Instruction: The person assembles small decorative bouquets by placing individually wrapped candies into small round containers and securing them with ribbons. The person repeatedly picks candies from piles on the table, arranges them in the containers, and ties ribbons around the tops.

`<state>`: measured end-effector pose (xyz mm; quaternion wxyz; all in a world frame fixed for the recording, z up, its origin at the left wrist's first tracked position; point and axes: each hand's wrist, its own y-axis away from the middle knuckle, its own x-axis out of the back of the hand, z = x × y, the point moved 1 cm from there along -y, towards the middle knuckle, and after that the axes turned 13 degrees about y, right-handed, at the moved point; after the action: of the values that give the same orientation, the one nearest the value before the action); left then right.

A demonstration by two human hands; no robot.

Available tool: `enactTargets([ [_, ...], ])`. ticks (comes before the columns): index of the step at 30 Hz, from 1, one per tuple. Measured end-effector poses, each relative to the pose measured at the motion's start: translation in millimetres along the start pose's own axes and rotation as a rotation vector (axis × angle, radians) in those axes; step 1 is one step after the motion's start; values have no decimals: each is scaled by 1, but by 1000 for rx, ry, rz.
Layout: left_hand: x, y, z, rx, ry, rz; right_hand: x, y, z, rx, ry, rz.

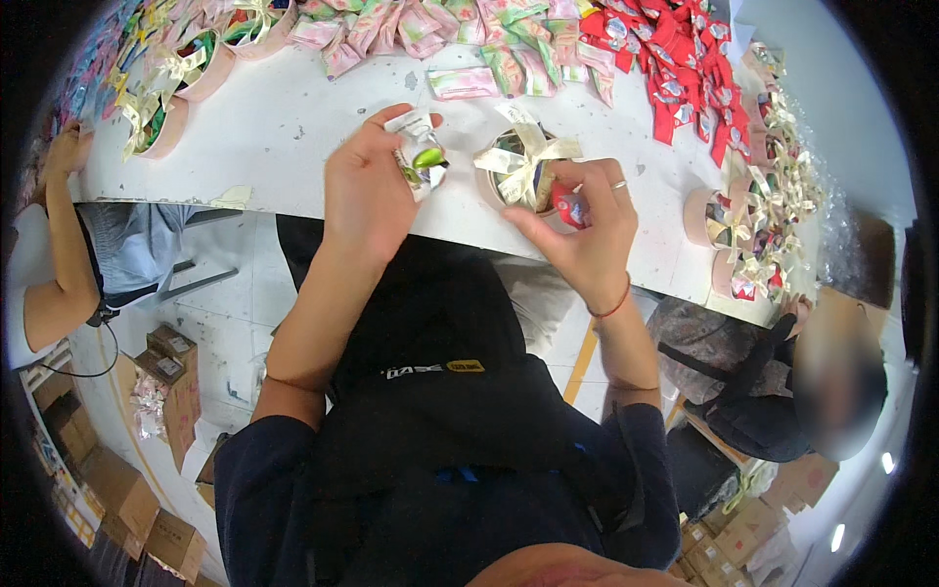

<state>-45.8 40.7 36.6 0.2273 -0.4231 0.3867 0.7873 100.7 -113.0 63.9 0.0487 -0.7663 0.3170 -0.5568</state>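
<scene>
We find the white worktop (279, 152) scuffed and chipped to the left of the bowed box (529, 157), itself near the front edge. Left of that box, the left hand (370, 186) has its fingers closed on a white packet (423, 155). The right hand (599, 220) is half curled at its right side, against a red packet (567, 205); we cannot tell which it grips. Beyond it we note pink-and-green packets (463, 83), with red pouches (675, 78) farther right. Below it, a yellow stripe (583, 362) crosses the pale floor (245, 274); cardboard cartons (117, 484) stand well to its left.
</scene>
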Motion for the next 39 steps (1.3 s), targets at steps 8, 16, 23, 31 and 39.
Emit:
enactTargets([
  [8,17,16,-22,-279,-472,-207,-6,-5,-10,-133,-128,-73],
  [16,5,6,-12,-415,-575,-196,-14,-15,-1,-57,-45,-162],
  [23,-5,12,-12,-656,-1072,-500,-5,-20,4,-89,-118,-246],
  [31,-23,-9,14,-889,-1048,-695,2,-23,13,66,-220,-317],
  [39,15,6,7,-818,-998,-663,1,-24,13,21,-280,-305],
])
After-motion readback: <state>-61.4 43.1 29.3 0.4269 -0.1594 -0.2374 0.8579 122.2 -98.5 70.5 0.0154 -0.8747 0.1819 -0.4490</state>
